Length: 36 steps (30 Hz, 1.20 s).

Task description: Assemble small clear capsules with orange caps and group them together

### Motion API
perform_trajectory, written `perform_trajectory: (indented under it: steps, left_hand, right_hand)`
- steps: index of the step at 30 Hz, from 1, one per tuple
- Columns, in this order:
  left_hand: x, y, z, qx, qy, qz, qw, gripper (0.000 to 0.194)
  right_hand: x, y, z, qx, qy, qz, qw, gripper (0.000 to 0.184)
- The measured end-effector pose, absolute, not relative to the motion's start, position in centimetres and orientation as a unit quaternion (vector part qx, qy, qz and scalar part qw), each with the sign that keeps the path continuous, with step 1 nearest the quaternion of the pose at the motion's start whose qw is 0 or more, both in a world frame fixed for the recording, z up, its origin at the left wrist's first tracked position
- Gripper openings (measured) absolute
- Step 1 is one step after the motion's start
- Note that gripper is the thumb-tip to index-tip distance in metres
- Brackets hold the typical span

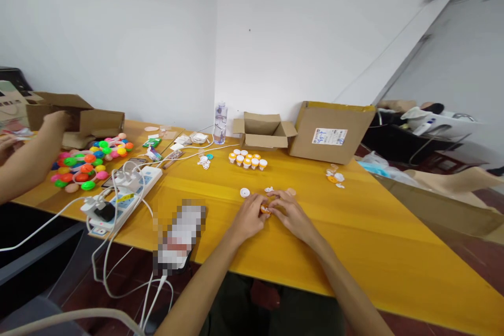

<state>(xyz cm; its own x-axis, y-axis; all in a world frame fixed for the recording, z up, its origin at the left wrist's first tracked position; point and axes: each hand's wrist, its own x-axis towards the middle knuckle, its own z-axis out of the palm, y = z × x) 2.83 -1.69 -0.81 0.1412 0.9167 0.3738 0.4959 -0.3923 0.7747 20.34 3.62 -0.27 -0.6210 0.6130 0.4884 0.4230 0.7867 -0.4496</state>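
Note:
Over the middle of the yellow table (354, 236), my left hand (251, 215) is closed on a small orange round part (265, 210). From the other side, the bent fingers of my right hand (289, 212) meet at this same part, partly covering it. Just beyond my left hand lies a white round disc (244, 192). A small white piece with dark marks (269, 189) rests ahead of my fingertips, and a beige round piece (291, 191) is by my right hand. Farther back, several white-and-orange capped pieces (248, 160) stand grouped together.
An open cardboard box (262, 139) and a larger closed carton (333, 134) stand against the wall, near a water bottle (220, 123). At left are a power strip (136, 197), a phone (181, 239), colourful balls (86, 168) and another person's arm (39, 155). More loose parts (334, 176) lie right.

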Motion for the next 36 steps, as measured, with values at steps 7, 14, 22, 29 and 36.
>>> perform_trajectory:
  steps: [7,14,22,29,36]
  left_hand:
    - [2.76,-1.59,-0.98,0.714,0.486,0.441,0.245,0.020]
    - [2.68,-1.42,-1.08,0.707,0.482,0.452,0.252,0.022]
    - [2.62,-1.31,-0.75,0.699,0.483,0.456,0.265,0.020]
    - [2.61,-1.14,-0.79,0.692,0.486,0.457,0.275,0.022]
    - [2.54,-0.99,-1.01,0.693,0.494,0.445,0.278,0.021]
  right_hand:
    - [20.30,3.75,-0.45,-0.290,-0.890,0.137,0.323,0.016]
    - [20.15,3.57,-0.26,-0.294,-0.888,0.134,0.328,0.015]
    - [20.05,3.37,0.02,-0.304,-0.881,0.150,0.331,0.016]
    - [19.82,3.17,-0.04,-0.306,-0.882,0.140,0.330,0.017]
    - [19.85,3.19,-0.11,-0.302,-0.885,0.132,0.328,0.018]
